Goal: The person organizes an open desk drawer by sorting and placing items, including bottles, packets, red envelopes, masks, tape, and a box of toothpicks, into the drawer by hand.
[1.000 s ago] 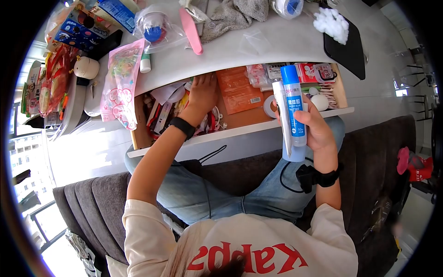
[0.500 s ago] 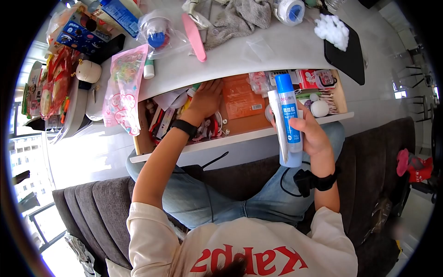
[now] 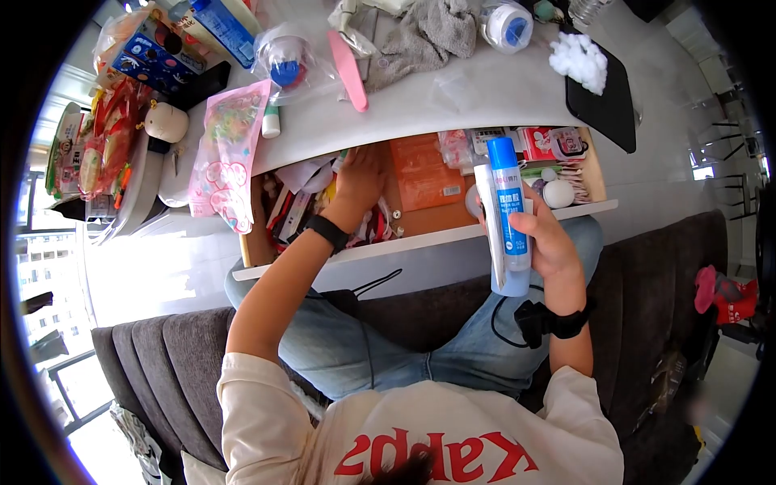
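Observation:
My right hand (image 3: 546,234) grips a blue-capped glue tube (image 3: 510,202) together with a white flat item (image 3: 488,218) and a light blue bottle (image 3: 509,283), all roughly upright above the drawer's right part. Inside the open drawer (image 3: 428,240), my left hand (image 3: 361,174) reaches in among small items at the left, beside an orange packet (image 3: 426,171). Its fingertips are partly hidden under the table edge, so whether it holds anything is not visible. A white ball (image 3: 558,194) and red-and-white packets (image 3: 537,144) lie at the drawer's right end.
On the table (image 3: 339,121) are a pink patterned bag (image 3: 230,153), a pink flat stick (image 3: 348,71), a grey cloth (image 3: 424,44), a clear-wrapped tub (image 3: 287,65) and white fluff on a black board (image 3: 606,105). A dark sofa (image 3: 647,267) surrounds my legs.
My left hand has stayed in the drawer's left part, shifting slightly. My right hand still grips the same bundle, now a little lower in view. The table items appear shifted slightly rightward.

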A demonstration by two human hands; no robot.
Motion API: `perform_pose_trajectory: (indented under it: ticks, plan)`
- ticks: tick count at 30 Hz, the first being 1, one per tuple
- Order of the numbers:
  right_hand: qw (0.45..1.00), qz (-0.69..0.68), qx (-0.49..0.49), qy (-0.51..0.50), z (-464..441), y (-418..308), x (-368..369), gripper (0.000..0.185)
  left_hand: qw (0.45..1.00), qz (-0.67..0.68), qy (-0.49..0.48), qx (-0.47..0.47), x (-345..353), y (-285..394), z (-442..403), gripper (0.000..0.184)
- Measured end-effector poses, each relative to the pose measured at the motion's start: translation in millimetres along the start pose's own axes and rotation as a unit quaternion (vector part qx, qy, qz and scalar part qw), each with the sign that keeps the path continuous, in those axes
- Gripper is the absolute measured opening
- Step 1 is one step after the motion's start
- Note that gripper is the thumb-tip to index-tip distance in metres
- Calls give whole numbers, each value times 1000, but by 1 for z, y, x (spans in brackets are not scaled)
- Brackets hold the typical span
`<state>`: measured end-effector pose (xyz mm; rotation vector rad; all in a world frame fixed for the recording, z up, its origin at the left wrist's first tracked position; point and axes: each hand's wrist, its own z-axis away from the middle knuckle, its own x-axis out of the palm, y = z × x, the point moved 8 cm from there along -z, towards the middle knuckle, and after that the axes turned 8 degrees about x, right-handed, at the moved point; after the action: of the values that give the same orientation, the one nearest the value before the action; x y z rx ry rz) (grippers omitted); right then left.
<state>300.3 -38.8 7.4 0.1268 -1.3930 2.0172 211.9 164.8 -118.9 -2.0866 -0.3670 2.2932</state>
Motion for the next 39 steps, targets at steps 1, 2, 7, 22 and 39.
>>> perform_pose_trajectory:
  ticks: [1, 2, 7, 22, 39]
  plan:
    - [1000, -6, -1, 2, 1, 0, -1, 67, 1000, -6, 2, 4, -4, -1, 1, 48]
    - [1000, -11, -2, 3, 2, 0, -2, 67, 999, 25, 30, 25, -11, 0, 2, 47]
    - [998, -31, 10, -44, -1, 6, -1, 66, 972, 226, 61, 32, -104, 4, 11, 23]
    - [968, -204, -51, -135, 0, 35, -8, 60, 938, 103, 148, -297, -149, -177, -124, 52]
    - [965, -200, -54, -158, 0, 44, 7, 63, 783, 509, 331, -134, -229, -16, 17, 16]
